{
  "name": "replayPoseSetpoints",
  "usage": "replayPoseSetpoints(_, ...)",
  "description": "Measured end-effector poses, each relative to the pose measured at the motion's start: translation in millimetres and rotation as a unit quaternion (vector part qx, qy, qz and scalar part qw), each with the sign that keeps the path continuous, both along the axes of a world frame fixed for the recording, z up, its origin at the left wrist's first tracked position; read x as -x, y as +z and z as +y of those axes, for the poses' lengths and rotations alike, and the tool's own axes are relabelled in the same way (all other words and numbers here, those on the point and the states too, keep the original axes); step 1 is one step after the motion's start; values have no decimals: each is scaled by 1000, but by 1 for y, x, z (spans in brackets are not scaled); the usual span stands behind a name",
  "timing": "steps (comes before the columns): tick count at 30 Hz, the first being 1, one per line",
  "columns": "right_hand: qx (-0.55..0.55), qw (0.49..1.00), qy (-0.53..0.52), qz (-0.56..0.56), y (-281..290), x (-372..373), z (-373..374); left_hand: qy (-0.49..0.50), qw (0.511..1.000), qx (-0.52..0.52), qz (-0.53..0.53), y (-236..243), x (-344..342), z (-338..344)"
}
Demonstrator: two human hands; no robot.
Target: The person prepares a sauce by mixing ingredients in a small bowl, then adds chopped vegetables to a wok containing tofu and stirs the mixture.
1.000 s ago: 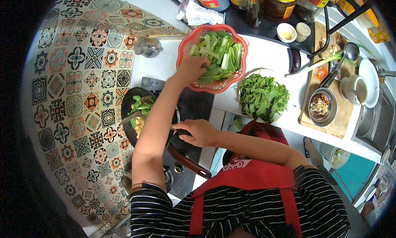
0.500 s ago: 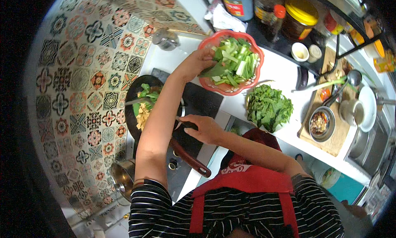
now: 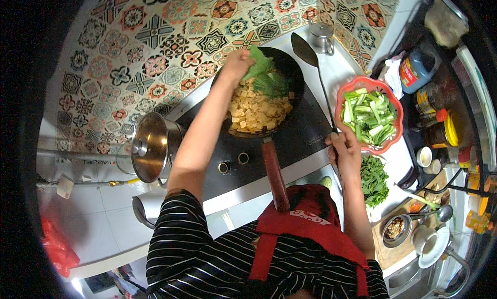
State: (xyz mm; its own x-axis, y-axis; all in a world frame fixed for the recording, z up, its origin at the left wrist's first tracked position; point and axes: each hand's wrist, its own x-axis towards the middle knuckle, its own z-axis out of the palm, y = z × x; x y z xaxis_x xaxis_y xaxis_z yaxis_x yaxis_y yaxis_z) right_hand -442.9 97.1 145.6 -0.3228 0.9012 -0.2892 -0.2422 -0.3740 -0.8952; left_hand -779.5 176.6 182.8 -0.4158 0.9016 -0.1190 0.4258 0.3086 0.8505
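Observation:
Above the far rim of the dark pan (image 3: pixel 297 71), my left hand (image 3: pixel 237 67) is closed on a bunch of leafy greens (image 3: pixel 260 61), slightly blurred. More dark green leaves (image 3: pixel 273 85) lie in the pan beside a heap of yellowish tofu cubes (image 3: pixel 259 110). To the right, my right hand (image 3: pixel 346 147) grips the handle of a long black spatula (image 3: pixel 305 50). The spatula's blade points away from me, outside the pan. Next to that hand is a coral-red scalloped basin (image 3: pixel 341 99) of cut green stems and leaves (image 3: pixel 368 115).
The pan's brown handle (image 3: pixel 274 177) points toward me over the black cooktop (image 3: pixel 310 136). A steel pot (image 3: pixel 150 146) stands at left. Chopped greens (image 3: pixel 374 180), a cutting board (image 3: pixel 385 252) and a metal bowl of seasonings (image 3: pixel 396 229) are at right. A small lidded jar (image 3: pixel 322 38) stands behind.
My left hand has moved from the basin to over the pan with greens. The spatula has left the pan for its right side, in my right hand. The view has turned left.

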Motion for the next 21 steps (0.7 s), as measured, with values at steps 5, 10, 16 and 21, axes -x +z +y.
replayPoseSetpoints(5, -52, 992, 50, -103, 19, -6, -3, 2, 992, 106, -74, -26, -15, 8)
replayPoseSetpoints(10, -283, 888, 123, -341, 44, 5, -1, 101, 970, -201, -90, -20, 13, -43)
replayPoseSetpoints(16, -419, 698, 216, -538, 53, 32, 5, 199, 927, -288, -136, -26, 1, -153)
replayPoseSetpoints(21, -409, 720, 253, -500, 40, 57, 30, 252, 918, -233, -198, -63, 5, -214)
